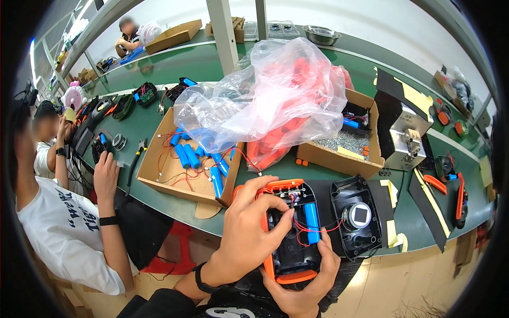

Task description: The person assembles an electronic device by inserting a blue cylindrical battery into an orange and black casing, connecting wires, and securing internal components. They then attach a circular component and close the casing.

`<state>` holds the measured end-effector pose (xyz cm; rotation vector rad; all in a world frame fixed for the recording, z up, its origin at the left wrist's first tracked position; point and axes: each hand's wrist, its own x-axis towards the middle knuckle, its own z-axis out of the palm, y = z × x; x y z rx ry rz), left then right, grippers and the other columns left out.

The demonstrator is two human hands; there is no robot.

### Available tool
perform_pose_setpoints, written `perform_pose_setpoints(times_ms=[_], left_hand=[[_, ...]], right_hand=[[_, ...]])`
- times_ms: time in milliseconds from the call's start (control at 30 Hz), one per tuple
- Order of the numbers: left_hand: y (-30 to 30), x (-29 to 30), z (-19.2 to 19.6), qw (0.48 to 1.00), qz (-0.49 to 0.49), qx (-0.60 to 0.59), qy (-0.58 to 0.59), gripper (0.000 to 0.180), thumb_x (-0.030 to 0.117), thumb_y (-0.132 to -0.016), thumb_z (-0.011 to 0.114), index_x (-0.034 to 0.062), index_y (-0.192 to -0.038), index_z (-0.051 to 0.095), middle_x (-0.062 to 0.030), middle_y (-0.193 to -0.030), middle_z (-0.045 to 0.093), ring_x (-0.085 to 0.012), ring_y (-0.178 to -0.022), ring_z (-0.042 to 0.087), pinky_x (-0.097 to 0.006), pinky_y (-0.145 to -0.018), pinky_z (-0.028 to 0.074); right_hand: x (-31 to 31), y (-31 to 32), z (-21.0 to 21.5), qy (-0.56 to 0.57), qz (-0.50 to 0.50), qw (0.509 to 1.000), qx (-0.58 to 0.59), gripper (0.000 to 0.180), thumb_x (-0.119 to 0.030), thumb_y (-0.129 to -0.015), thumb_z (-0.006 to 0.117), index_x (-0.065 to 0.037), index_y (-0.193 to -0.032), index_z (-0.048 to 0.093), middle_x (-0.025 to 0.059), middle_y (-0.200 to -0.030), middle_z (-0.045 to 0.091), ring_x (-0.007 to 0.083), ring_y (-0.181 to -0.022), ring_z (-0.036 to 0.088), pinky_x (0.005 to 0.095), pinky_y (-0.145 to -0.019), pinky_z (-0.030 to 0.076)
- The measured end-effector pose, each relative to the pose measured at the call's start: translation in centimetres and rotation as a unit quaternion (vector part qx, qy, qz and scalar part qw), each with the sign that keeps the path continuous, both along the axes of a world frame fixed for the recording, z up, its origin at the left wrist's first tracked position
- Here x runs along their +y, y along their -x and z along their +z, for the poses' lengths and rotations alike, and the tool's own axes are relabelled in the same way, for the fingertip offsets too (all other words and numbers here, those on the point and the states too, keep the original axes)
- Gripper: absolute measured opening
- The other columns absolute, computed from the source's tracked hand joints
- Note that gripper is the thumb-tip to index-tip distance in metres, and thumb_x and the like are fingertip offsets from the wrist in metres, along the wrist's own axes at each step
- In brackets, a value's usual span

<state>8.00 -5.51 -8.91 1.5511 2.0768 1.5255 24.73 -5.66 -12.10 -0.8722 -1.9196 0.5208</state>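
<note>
Both hands work inside an open orange-and-black plastic housing at the near edge of the green counter (175, 69).

Head view: the left hand (245, 233) arches over the orange-and-black plastic housing (290, 238), its grip pinching at the red wires (303, 229) beside the blue cylindrical battery cell (312, 222). The right hand (303, 289) cups the housing from below, grip clenched on it. The matching black cover half with a round lens (356, 216) lies just beside, to the right. The step looks like seating cell and wiring; tucking the wires clear of the rim seems due.
</note>
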Motion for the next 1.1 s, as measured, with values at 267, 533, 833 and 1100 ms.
perform_pose_setpoints(times_ms=[267,533,833,1100], left_hand=[[0.7,-0.3,-0.4,0.997,-0.037,0.060,0.007,0.016,0.004,-0.078,0.083,0.0041,-0.093,0.076,-0.0222,-0.137,0.061,-0.0427,-0.123,0.060,-0.048,-0.103,0.049],[1.1,-0.3,-0.8,0.998,-0.042,0.029,0.024,0.014,0.005,-0.080,0.081,0.0045,-0.092,0.075,-0.0218,-0.137,0.060,-0.0420,-0.125,0.058,-0.048,-0.104,0.048],[1.1,-0.1,-1.4,0.997,-0.042,-0.069,-0.006,0.013,0.002,-0.079,0.081,0.0012,-0.089,0.073,-0.0226,-0.139,0.063,-0.0369,-0.123,0.064,-0.041,-0.105,0.049],[1.5,-0.3,-2.2,0.990,-0.033,-0.131,-0.032,0.015,-0.001,-0.082,0.078,-0.0013,-0.091,0.067,-0.0237,-0.138,0.064,-0.0378,-0.121,0.067,-0.041,-0.102,0.052]], right_hand=[[0.3,0.0,0.2,-0.009,0.009,1.000,-0.010,0.097,-0.034,-0.071,0.097,0.003,-0.147,0.049,0.0293,-0.147,0.059,0.0446,-0.121,0.061,0.0496,-0.105,0.047],[1.2,-1.4,3.4,-0.039,0.060,0.988,-0.134,0.089,-0.042,-0.074,0.095,0.001,-0.142,0.058,0.0273,-0.149,0.057,0.0435,-0.125,0.059,0.0498,-0.107,0.044],[6.5,0.3,11.1,-0.031,0.094,0.955,-0.281,0.031,-0.004,-0.074,0.087,0.001,-0.102,0.072,0.0152,-0.090,0.066,0.0306,-0.081,0.068,0.0374,-0.071,0.052],[8.6,5.6,8.1,0.040,0.082,0.917,-0.388,0.024,-0.024,-0.087,0.079,-0.006,-0.076,0.068,0.0096,-0.058,0.062,0.0324,-0.052,0.064,0.0419,-0.048,0.045]])
